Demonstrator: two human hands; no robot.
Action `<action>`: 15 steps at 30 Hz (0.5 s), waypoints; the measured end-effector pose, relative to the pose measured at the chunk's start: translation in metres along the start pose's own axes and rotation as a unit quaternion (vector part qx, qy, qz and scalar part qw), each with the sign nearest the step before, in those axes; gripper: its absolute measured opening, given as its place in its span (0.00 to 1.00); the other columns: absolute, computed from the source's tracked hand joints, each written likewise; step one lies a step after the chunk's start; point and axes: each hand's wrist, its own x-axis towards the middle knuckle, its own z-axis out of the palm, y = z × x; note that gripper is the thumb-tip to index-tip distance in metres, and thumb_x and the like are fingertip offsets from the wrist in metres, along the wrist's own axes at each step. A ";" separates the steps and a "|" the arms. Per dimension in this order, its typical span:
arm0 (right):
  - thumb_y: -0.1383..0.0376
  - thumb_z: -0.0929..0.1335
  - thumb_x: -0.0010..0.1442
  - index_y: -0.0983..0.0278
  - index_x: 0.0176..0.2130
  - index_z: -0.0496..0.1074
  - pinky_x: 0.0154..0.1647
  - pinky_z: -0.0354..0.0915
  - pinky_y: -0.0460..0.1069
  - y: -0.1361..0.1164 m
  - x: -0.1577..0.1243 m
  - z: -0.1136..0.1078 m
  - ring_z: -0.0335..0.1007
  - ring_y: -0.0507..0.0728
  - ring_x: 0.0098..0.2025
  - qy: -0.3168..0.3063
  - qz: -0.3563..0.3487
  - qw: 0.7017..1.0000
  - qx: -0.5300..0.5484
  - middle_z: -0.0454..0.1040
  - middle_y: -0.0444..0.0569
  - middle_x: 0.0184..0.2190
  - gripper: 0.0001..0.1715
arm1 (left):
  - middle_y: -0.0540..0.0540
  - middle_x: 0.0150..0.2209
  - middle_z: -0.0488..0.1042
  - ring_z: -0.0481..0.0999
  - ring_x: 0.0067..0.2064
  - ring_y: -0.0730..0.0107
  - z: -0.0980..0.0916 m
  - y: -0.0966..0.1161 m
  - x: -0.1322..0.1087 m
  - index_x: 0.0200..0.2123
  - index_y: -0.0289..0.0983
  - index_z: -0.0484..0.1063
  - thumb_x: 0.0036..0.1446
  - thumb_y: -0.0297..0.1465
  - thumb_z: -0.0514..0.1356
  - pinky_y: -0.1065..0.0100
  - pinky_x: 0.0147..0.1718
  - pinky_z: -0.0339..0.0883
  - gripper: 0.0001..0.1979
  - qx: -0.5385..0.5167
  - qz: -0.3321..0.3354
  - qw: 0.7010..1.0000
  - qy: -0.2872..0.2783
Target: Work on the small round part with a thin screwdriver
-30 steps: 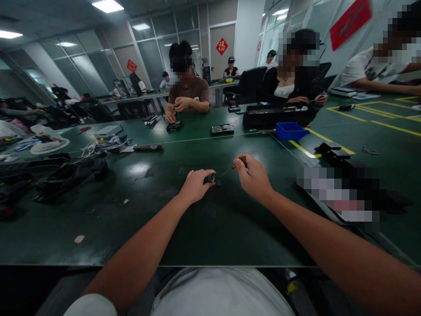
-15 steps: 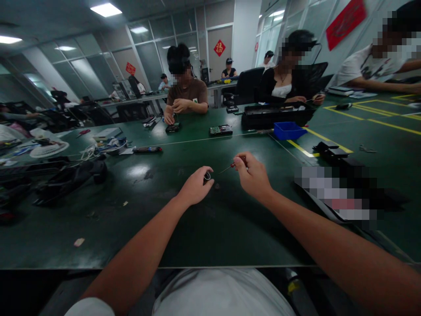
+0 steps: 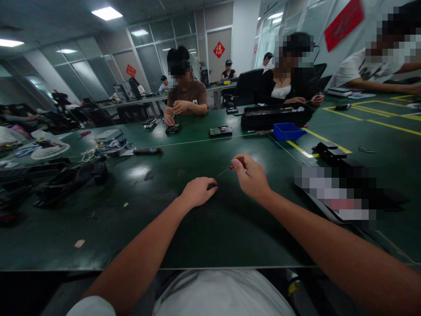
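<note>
My right hand (image 3: pixel 254 176) is closed around a small screwdriver (image 3: pixel 231 167) with a red handle. Its thin shaft points left and slightly down, the tip just off the fingertips of my left hand (image 3: pixel 197 191). Between the curled fingers and thumb of that hand sits a small dark part (image 3: pixel 211 186), mostly covered, so its kind does not show. Both hands are over the middle of the green table (image 3: pixel 210 237), and they are apart from each other.
Across the table are a circuit-board device (image 3: pixel 220 131), a blue bin (image 3: pixel 288 131) and a long black case (image 3: pixel 278 116). Black parts (image 3: pixel 332 151) lie at right, a black marker-like tool (image 3: pixel 147 150) and black housing (image 3: pixel 74 180) at left. Several people work nearby.
My left hand has turned over and dropped slightly, its fingers now covering the dark part whose pale ring showed before. The right hand with the screwdriver has shifted slightly left.
</note>
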 end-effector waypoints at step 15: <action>0.56 0.61 0.69 0.61 0.41 0.70 0.35 0.64 0.52 0.005 0.000 0.001 0.75 0.59 0.35 -0.022 0.013 1.000 0.008 0.78 0.50 0.33 0.14 | 0.47 0.34 0.72 0.67 0.24 0.76 -0.062 -0.077 -0.012 0.42 0.36 0.73 0.60 0.33 0.59 0.74 0.18 0.52 0.09 -0.591 -0.230 0.750 0.189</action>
